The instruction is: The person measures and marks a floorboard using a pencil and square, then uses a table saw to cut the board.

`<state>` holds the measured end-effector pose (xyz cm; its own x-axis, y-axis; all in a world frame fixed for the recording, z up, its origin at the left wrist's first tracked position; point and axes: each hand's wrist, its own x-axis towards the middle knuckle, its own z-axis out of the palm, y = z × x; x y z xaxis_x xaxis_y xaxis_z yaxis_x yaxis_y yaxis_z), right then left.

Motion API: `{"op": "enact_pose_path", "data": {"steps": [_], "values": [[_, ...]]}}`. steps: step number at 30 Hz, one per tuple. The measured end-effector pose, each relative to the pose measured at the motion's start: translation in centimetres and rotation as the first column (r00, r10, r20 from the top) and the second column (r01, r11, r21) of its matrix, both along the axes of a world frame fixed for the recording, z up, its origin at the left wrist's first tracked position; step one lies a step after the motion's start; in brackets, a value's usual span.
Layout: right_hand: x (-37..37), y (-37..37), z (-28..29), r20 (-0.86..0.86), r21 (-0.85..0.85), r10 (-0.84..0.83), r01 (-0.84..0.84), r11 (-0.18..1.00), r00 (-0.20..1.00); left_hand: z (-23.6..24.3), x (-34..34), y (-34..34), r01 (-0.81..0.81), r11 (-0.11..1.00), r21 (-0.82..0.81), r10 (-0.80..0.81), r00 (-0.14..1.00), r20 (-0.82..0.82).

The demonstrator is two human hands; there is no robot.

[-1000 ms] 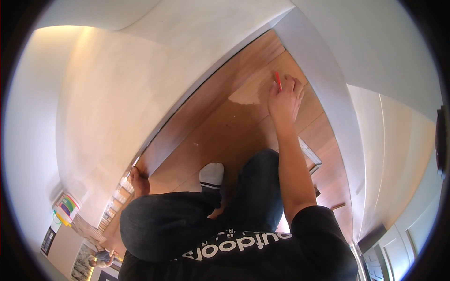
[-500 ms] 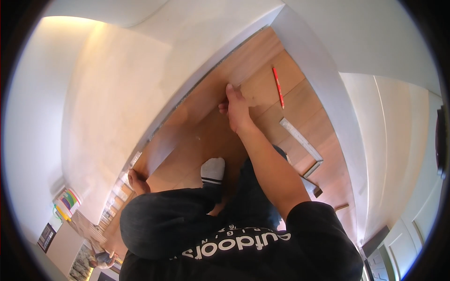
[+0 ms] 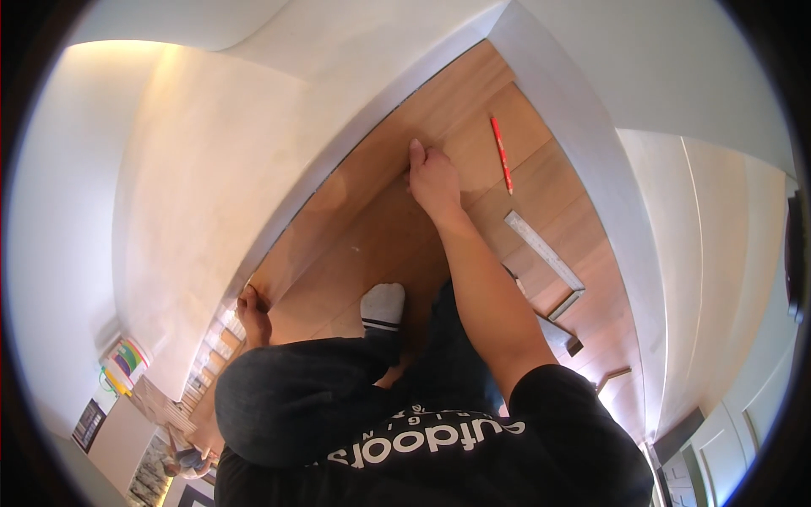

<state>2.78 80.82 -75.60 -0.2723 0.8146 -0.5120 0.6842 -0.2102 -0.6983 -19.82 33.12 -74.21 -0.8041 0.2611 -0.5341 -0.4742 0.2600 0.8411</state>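
A long wooden floorboard [image 3: 338, 191] lies along the base of the left wall, a thin dark gap between them. My right hand [image 3: 436, 180] grips its inner edge about midway, thumb on top and fingers curled at the side. At the near end of the board, my left hand [image 3: 254, 316] has its fingers closed on the end by the wall; my knee hides part of that arm. To the right of my right hand, a red pencil [image 3: 502, 155] rests on the laid floor [image 3: 532, 182].
A metal try square [image 3: 545, 251] lies on the right, with a dark-ended tool [image 3: 565, 336] behind it and a small brown strip [image 3: 614, 377] nearer me. My socked foot [image 3: 383, 306] stands on the floor. A bucket [image 3: 125, 364] and another person [image 3: 187, 461] are at the lower left.
The floorboard has come down flatter and closer to the wall, and the gap has narrowed. Both hands have shifted slightly with it, the left one forward.
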Motion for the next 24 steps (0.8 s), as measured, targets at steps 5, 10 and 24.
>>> {"op": "enact_pose_path", "data": {"steps": [5,10,24], "values": [[-0.2,0.1,-0.1,0.054,0.015,0.049,-0.05,0.999,0.997,-0.9,-1.4,-2.3,-0.007,0.981,-0.192,0.013,0.999,0.029],[-0.5,0.2,1.5,0.158,0.073,0.092,-0.105,0.992,0.983,-1.8,-2.4,-3.6,0.022,0.924,-0.381,-0.04,0.998,-0.04],[0.6,1.4,-0.2,0.09,-0.249,0.082,-0.057,0.967,0.993,-1.8,-1.9,-0.2,0.26,0.814,-0.52,-0.312,0.95,-0.013]]}}
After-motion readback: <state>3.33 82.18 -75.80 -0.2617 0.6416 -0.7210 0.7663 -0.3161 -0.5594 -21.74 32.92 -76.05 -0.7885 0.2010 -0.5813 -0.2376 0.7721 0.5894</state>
